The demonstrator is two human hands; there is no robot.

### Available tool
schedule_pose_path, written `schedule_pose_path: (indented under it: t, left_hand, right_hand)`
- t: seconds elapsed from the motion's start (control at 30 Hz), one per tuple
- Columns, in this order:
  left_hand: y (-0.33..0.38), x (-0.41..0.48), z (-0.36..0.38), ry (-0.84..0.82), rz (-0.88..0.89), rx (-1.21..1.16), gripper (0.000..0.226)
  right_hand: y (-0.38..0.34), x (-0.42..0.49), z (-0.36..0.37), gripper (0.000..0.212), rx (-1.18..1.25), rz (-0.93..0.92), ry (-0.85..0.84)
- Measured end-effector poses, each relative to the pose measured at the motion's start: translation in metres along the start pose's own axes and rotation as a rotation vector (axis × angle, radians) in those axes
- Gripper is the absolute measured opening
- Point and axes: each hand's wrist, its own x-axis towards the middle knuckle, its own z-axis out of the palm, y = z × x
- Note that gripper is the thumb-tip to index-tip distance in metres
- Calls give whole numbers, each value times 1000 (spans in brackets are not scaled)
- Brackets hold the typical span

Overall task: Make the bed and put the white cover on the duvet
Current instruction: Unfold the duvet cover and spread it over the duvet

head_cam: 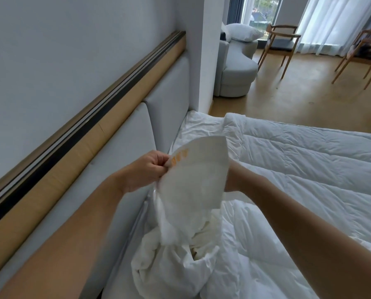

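Your left hand (pixel 145 169) is pinching the top edge of the white cover (pixel 197 175), thumb and curled fingers closed on the fabric right beside a row of small orange marks (pixel 180 157). The padded headboard (pixel 169 100) is behind that hand, with a wooden rail (pixel 83 137) along the wall above it. The cover is held up in a taut curved panel between your hands. The rest of it hangs down and piles in a crumpled heap on the bed, against the headboard.

Your right hand is hidden behind the cover's far edge. Only the right forearm (pixel 288 212) shows, so I can't tell its grip.

The duvet (pixel 309 169) lies bare and quilted across the bed to the right of the cover. Its near corner is folded back, and a strip of wrinkled sheet (pixel 201 128) shows by the headboard.

Background: a grey armchair (pixel 234 70) with a pillow (pixel 242 32) on top. Two wooden chairs (pixel 281 39) (pixel 363 52) stand on the wood floor (pixel 298 98) in front of sheer curtains (pixel 331 22).
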Motion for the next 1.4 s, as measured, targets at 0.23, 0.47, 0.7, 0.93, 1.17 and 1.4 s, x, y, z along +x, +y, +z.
schedule_pose_path:
  t: [0.23,0.47,0.7,0.93,1.17,1.4]
  left_hand:
    - [7,-12,-5,-38,-97,-264,19]
    - [18,-16,11,117,-68,-374,52]
    - [44,-29,28,0,-270,-211,14]
    - [40,-25,60,1,-257,-269,18]
    - [38,-2,136,405,-216,-7,39]
    - [10,-40,136,265,-334,-291,39]
  right_hand:
    - [-14,-13,-9,19,494,-74,-315]
    - [-6,-16,-18,57,683,-65,-626]
    - [8,-21,-28,18,645,34,-433]
    - [25,-34,-35,17,848,15,-402]
    - [35,-54,-43,24,280,-101,-484]
    - [49,-69,-31,26,754,42,-266]
